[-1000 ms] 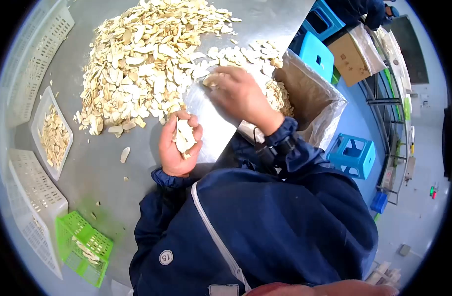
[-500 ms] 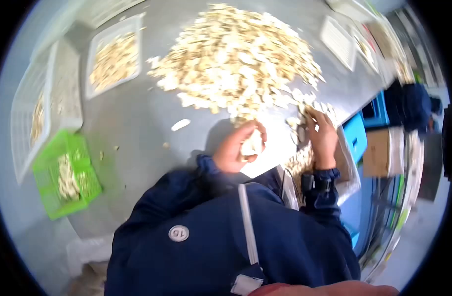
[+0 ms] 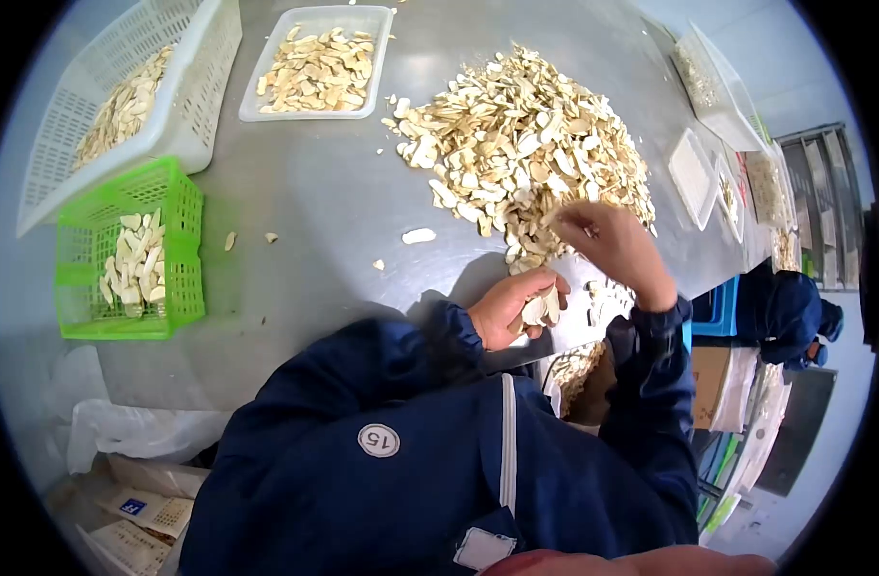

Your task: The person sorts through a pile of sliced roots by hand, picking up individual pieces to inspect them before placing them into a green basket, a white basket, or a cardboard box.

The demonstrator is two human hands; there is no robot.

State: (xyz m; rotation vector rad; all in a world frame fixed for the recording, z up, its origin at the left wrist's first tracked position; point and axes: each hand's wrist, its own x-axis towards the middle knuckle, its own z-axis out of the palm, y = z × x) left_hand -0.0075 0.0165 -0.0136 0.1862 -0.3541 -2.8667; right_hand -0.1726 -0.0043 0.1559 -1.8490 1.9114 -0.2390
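My left hand [image 3: 507,309] is curled, palm up, around several pale dried slices [image 3: 541,307] near the table's front edge. Over the near right side of a big heap of the same dried slices [image 3: 526,144] is my right hand [image 3: 610,242], its fingers bent and pinched together. Whether a slice is between those fingertips cannot be made out against the heap. Beneath the right wrist, a few slices lie on a white surface [image 3: 574,278]. A single whitish slice [image 3: 419,235] lies apart on the table, left of my left hand.
On the left stand a green basket [image 3: 185,252] and a white basket [image 3: 195,115], both holding slices. A clear tray [image 3: 250,108] of slices is at the back. More white trays [image 3: 691,182] line the right side. A co-worker in dark blue [image 3: 785,302] is at the far right.
My right hand has moved from the slices at the near right edge up to the heap. The left hand still holds slices. The whole view has shifted as my head turned.
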